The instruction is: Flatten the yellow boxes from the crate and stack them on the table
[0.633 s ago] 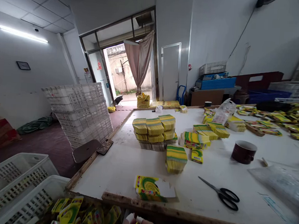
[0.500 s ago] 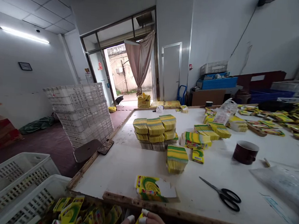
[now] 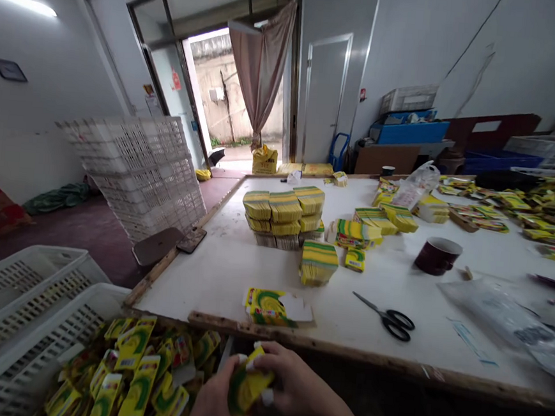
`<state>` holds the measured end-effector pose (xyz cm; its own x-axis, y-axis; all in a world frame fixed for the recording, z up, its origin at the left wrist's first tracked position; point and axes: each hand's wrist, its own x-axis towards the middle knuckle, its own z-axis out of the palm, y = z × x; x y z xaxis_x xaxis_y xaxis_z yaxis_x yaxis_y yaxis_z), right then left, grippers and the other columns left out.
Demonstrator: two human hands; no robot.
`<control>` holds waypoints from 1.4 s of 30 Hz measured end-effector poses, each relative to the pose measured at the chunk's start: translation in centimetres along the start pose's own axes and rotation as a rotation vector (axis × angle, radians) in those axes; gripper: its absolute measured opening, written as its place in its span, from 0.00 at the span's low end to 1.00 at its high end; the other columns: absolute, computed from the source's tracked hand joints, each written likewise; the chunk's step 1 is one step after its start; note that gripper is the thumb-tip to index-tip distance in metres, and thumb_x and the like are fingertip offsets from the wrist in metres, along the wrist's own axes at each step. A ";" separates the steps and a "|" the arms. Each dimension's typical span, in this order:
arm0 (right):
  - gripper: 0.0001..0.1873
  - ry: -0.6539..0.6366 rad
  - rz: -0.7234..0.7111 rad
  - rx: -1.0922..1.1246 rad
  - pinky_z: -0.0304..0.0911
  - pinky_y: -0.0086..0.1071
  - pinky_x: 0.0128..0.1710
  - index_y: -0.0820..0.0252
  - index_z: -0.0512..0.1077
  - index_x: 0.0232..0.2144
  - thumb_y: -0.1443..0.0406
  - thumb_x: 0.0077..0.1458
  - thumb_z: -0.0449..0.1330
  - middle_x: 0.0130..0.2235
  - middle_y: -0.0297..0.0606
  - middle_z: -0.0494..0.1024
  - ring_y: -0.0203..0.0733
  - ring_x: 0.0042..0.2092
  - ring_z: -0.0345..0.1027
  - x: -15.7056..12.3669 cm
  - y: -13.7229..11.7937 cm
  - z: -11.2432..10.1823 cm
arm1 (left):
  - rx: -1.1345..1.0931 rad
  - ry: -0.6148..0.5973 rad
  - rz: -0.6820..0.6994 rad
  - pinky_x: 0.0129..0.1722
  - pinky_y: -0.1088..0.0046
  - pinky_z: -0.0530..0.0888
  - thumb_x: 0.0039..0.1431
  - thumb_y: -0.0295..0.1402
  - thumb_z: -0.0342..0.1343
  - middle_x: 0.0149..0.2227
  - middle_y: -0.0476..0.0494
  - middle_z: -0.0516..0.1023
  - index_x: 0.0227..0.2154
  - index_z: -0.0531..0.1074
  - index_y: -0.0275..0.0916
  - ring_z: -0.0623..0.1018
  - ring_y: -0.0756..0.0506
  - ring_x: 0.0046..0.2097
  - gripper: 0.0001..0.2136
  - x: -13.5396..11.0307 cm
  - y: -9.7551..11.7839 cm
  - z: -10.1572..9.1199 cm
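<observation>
At the table's near edge, my left hand (image 3: 218, 397) and my right hand (image 3: 288, 374) are closed around one small yellow-and-green cardboard box (image 3: 250, 385). White coverings show on several fingertips. Part of the box is hidden by the fingers. Below and to the left, a white plastic crate (image 3: 87, 311) holds many similar loose boxes (image 3: 141, 386). Just beyond my hands, a pile of flat yellow cartons (image 3: 267, 304) lies on the white table (image 3: 194, 285).
Stacked yellow cartons (image 3: 281, 213) stand farther back, with a single bundle (image 3: 318, 262) before them. Black-handled scissors (image 3: 391, 319), a dark mug (image 3: 438, 256) and a clear plastic bag (image 3: 504, 315) lie to the right. A phone (image 3: 192, 240) rests at the left edge.
The view has tipped downward, so more of the crate and both hands shows. My hands and the box appear higher in the picture, and the left hand is now far more visible.
</observation>
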<state>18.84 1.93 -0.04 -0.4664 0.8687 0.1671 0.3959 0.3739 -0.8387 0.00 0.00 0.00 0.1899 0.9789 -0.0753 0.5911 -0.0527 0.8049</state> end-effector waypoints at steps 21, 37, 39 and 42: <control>0.31 0.209 0.183 -0.069 0.65 0.38 0.49 0.60 0.61 0.55 0.66 0.48 0.63 0.50 0.44 0.74 0.45 0.47 0.71 3.3 2.2 -0.7 | -1.126 0.452 -0.270 0.36 0.72 0.74 0.45 0.43 0.64 0.37 0.46 0.77 0.40 0.69 0.41 0.77 0.46 0.36 0.20 0.5 -4.1 -0.7; 0.32 0.435 0.283 -0.388 0.66 0.36 0.39 0.67 0.58 0.54 0.76 0.43 0.52 0.35 0.39 0.71 0.43 0.35 0.68 5.2 5.6 -2.3 | -1.584 0.447 -0.418 0.22 0.78 0.74 0.60 0.31 0.52 0.29 0.44 0.77 0.39 0.73 0.34 0.75 0.51 0.25 0.09 2.4 -2.6 2.2; 0.32 0.489 0.260 -0.281 0.66 0.32 0.33 0.66 0.55 0.55 0.75 0.45 0.52 0.32 0.34 0.69 0.39 0.31 0.66 4.6 4.3 -1.8 | -1.561 0.372 -0.367 0.26 0.76 0.76 0.58 0.33 0.55 0.35 0.41 0.79 0.41 0.73 0.34 0.78 0.48 0.31 0.11 2.7 -2.0 3.2; 0.32 0.493 0.190 0.064 0.64 0.29 0.29 0.59 0.55 0.54 0.72 0.46 0.56 0.33 0.32 0.67 0.37 0.30 0.65 3.4 1.7 0.2 | -1.610 0.304 -0.254 0.38 0.69 0.78 0.55 0.38 0.59 0.44 0.41 0.78 0.43 0.73 0.38 0.78 0.43 0.44 0.14 3.1 -0.5 4.1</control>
<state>17.80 5.45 -1.03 0.0419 0.9745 0.2203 0.3811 0.1882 -0.9052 3.48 2.22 -3.06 -0.0427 0.9406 -0.3369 -0.8198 0.1597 0.5499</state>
